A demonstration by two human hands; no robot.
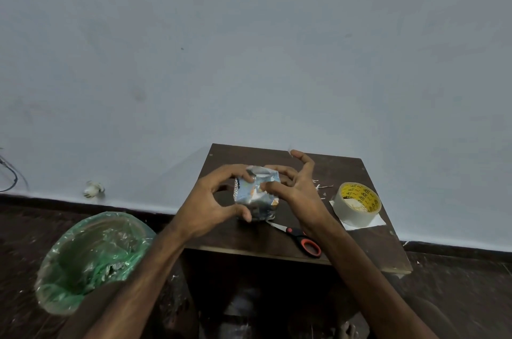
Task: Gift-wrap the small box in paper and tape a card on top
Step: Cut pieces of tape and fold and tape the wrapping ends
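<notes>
A round bin lined with green plastic [63, 294] stood on the floor, nearest the camera and left of the left wrist. Orange-and-black-handled scissors [300, 239] lay on the dark brown wooden table [249, 239], just under the right wrist. The left hand [205, 200] gripped the small box in crinkled silvery-blue patterned paper [256, 196], thumb at its near lower corner and fingers curled over its far top edge. The right hand [302, 197] pinched the paper on the opposite side, its outer fingers spread and one raised.

The box sat between both sets of fingertips, a black-and-white dotted end showing beside the left fingers; its long axis could not be told. Right of the right fingers, a roll of clear tape with a yellow core [343, 211] rested on a white card [374, 222], before a pale blue-grey wall [249, 47].
</notes>
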